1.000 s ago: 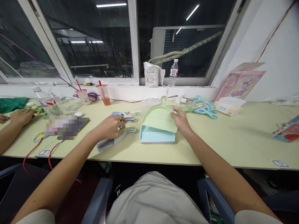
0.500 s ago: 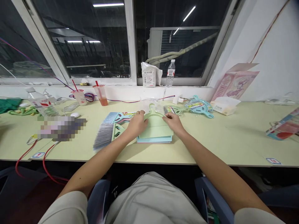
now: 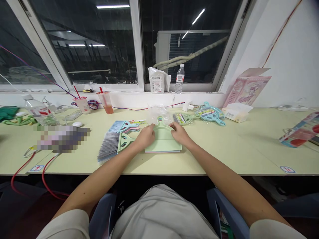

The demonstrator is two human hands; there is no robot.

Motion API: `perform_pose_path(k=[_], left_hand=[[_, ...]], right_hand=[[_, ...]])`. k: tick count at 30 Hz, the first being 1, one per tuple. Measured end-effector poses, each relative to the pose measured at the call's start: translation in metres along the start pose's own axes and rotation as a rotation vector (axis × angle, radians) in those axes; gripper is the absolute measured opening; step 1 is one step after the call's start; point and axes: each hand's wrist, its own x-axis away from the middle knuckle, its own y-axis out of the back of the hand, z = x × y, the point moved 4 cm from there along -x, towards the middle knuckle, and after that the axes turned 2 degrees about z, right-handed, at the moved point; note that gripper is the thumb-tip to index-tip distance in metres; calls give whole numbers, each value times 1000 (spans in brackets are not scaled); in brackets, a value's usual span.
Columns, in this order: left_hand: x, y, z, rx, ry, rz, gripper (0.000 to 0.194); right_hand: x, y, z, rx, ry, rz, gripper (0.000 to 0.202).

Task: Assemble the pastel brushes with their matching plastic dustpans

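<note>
A green dustpan [image 3: 163,141] lies on top of a stack of other dustpans, whose blue and pinkish edges show just under its front lip. My left hand [image 3: 146,135] grips its left side, fingers closed at the shoulder near the handle. On the opposite side my right hand [image 3: 178,132] is closed on the right shoulder. To the left, a hand brush with a green head [image 3: 124,142] and grey bristles lies by a blue brush [image 3: 121,126]; my left forearm partly covers the green one. Behind the handle is crumpled clear plastic [image 3: 156,113].
Bagged dustpan sets, one green [image 3: 185,118] and others blue [image 3: 211,114], lie behind on the right. A tissue pack [image 3: 236,113] and a pink box [image 3: 248,88] stand farther right. Drink cups [image 3: 106,103] and a large bottle [image 3: 40,109] are at the left.
Both hands have brought the green dustpan down and toward me onto the stack. The blue dustpan's front, broadly visible before, is now almost covered. The view has shifted slightly.
</note>
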Motion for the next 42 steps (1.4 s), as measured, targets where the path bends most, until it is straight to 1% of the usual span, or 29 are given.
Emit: perform_pose_path(k=[4, 13, 15, 18, 20, 21, 22, 24, 25, 26, 27, 29, 32, 35, 39, 41, 42], left_hand=[[-1, -2, 0, 1, 21, 6, 49], [-1, 0, 1, 18, 1, 12, 47], [-1, 1, 2, 12, 15, 16, 46], [-2, 4, 3, 24, 47, 7, 44], [-2, 8, 3, 52, 62, -28, 42], [-2, 10, 3, 65, 68, -53, 41], [-2, 13, 2, 73, 72, -81, 40], [-1, 19, 0, 59, 80, -148, 38], [0, 21, -1, 37, 79, -185, 37], [1, 24, -3, 8, 72, -222, 35], [2, 25, -4, -24, 61, -256, 33], [4, 26, -6, -76, 25, -303, 29], [4, 25, -7, -116, -41, -343, 24], [5, 26, -7, -126, -90, -382, 22], [6, 28, -9, -121, -129, -421, 20], [7, 29, -9, -115, -145, -427, 20], [7, 29, -10, -108, -155, -428, 20]], right_hand=[[1, -2, 1, 10, 19, -7, 29], [5, -2, 4, 77, 19, -1, 26], [4, -4, 4, 74, 1, 7, 25], [-4, 0, 0, 11, -54, 7, 16], [-15, 14, -6, -56, -71, -58, 16], [-21, 26, -12, -75, -73, -124, 19], [-27, 41, -20, -69, -77, -234, 21], [-35, 76, -42, 45, -92, -477, 22], [-37, 91, -55, 116, -108, -559, 23], [-39, 103, -68, 192, -136, -606, 24], [-41, 112, -82, 250, -174, -615, 26], [-46, 123, -109, 320, -284, -573, 33], [-60, 124, -133, 362, -363, -458, 38], [-81, 120, -143, 347, -381, -356, 39], [-105, 117, -150, 379, -413, -226, 31], [-111, 118, -154, 370, -432, -207, 29], [-112, 120, -155, 351, -439, -230, 28]])
